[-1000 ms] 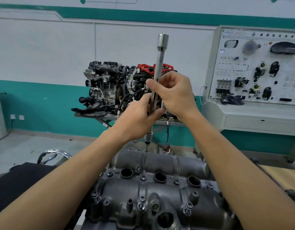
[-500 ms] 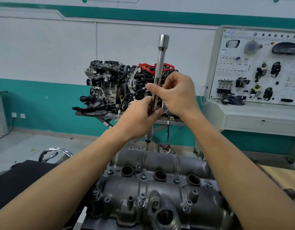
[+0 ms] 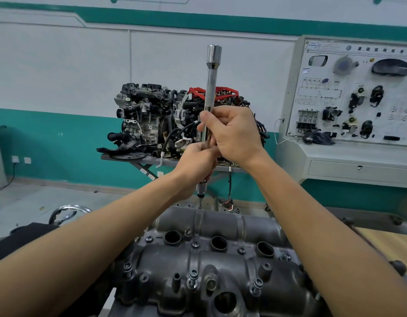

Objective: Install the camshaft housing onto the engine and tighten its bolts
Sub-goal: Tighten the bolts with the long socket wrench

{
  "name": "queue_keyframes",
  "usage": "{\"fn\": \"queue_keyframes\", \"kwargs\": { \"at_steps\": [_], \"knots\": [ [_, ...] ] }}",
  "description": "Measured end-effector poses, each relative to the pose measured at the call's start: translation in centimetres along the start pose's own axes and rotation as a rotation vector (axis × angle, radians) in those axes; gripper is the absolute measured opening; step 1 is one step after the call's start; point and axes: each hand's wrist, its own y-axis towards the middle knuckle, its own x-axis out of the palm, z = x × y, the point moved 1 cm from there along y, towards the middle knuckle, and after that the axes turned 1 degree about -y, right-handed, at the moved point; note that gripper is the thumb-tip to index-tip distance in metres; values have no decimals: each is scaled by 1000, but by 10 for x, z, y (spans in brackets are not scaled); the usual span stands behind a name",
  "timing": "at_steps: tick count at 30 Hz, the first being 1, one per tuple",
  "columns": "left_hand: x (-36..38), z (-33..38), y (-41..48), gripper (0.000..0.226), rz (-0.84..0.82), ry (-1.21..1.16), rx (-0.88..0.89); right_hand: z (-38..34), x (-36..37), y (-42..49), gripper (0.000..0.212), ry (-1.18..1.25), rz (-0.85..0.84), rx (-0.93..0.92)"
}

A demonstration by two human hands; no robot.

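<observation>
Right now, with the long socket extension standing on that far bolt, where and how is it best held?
Take the socket extension at mid-shaft, from either side, as the right hand and left hand do. It stands nearly upright, slim and round, tip on the far bolt; side pinches likely keep it seated while spinning.

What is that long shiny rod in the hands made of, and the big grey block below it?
The rod looks like chrome-plated steel: mirror-bright, sharp highlights, a finely textured grip band. The grey block, the camshaft housing, is probably cast aluminium: matte, slightly grainy, with rounded moulded ribs and bosses. Its bolts look like brighter plated steel.
</observation>
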Motion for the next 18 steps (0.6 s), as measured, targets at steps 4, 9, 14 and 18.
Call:
{"fn": "queue_keyframes", "kwargs": {
  "at_steps": [4, 9, 14, 18],
  "knots": [
    [1, -1, 7, 41, -22, -41, 2, 0, 5, -2, 16, -19, 88, -11],
    [-2, -5, 11, 56, -138, -98, 42, -1, 8, -4, 17, -45, 138, -10],
    [-14, -20, 5, 37, -221, -12, 16, -1, 4, -6, 18, -2, 77, -11],
    [-13, -26, 4, 44, -242, -56, -106, 1, 4, -5, 24, -10, 55, -13]
  ]
}}
